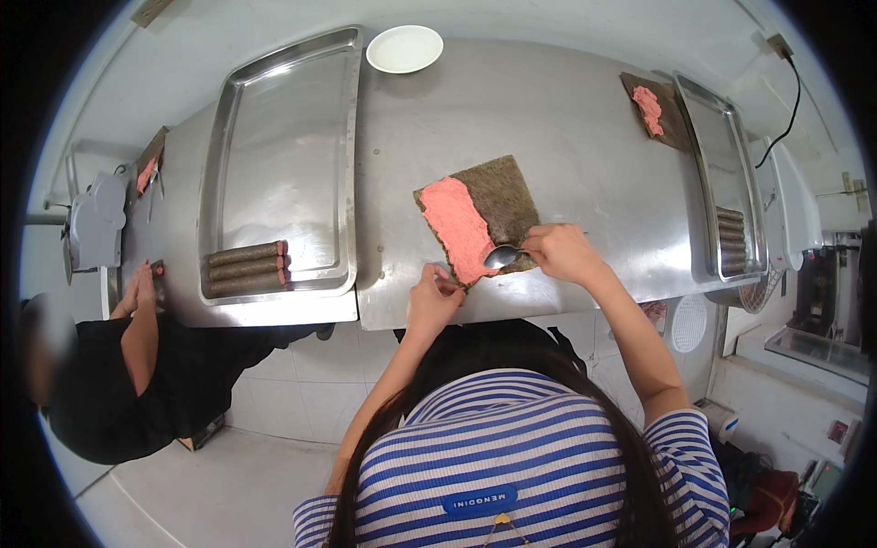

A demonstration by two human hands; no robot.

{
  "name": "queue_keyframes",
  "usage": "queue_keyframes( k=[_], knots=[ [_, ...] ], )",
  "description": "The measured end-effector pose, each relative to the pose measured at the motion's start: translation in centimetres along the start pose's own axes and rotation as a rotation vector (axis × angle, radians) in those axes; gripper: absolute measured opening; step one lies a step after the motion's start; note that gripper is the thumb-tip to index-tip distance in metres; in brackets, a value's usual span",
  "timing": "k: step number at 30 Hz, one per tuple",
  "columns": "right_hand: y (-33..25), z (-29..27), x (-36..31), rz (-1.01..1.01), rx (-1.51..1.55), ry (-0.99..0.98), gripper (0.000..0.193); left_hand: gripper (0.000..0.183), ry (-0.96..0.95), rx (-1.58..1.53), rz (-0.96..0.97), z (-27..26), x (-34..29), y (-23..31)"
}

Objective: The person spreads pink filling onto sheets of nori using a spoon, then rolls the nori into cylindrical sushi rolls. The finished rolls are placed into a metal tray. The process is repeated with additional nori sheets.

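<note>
A dark green seaweed sheet [510,190] lies on the steel table in front of me. Pink paste [454,222] covers its left side in a broad band. My right hand [562,252] grips a metal spoon [501,257], whose bowl rests on the paste near the sheet's close edge. My left hand [436,294] is at the sheet's near left corner, thumb and fingers closed around the edge there. Part of that corner is hidden by the fingers.
Left of the sheet, a large steel tray [351,183] holds several seaweed rolls [247,269]. A white bowl [405,49] stands at the back. Another tray [709,155] and a paste-covered sheet [671,119] lie far right. At far left, a co-worker's hands [140,290] hold a roll.
</note>
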State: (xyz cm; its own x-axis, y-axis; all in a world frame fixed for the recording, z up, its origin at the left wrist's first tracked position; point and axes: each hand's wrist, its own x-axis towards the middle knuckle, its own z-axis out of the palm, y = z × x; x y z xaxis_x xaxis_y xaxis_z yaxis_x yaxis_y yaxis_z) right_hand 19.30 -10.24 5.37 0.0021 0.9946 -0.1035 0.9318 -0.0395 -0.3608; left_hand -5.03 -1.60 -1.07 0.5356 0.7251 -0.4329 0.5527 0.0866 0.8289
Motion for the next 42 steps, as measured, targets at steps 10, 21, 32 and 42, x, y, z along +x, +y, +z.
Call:
queue_keyframes(
  k=[10, 21, 32, 42],
  knots=[
    [-1.6, 0.7, 1.7, -0.038, -0.135, -0.146, 0.01, 0.033, 0.036, 0.023, 0.045, 0.1, -0.1, 0.0],
    [-0.3, 0.5, 5.0, -0.033, -0.108, -0.056, 0.006, 0.033, 0.036, 0.02, 0.041, 0.3, 0.0, -0.3],
    [1.5, 1.4, 12.7, -0.117, -0.13, 0.06, 0.006, 0.033, 0.024, 0.011, 0.048, 0.2, 0.1, -0.4],
    [0.1, 0.6, 15.5, -0.076, -0.193, 0.083, 0.009, 0.035, 0.0, 0.011, 0.012, 0.0, 0.2, -0.3]
  ],
)
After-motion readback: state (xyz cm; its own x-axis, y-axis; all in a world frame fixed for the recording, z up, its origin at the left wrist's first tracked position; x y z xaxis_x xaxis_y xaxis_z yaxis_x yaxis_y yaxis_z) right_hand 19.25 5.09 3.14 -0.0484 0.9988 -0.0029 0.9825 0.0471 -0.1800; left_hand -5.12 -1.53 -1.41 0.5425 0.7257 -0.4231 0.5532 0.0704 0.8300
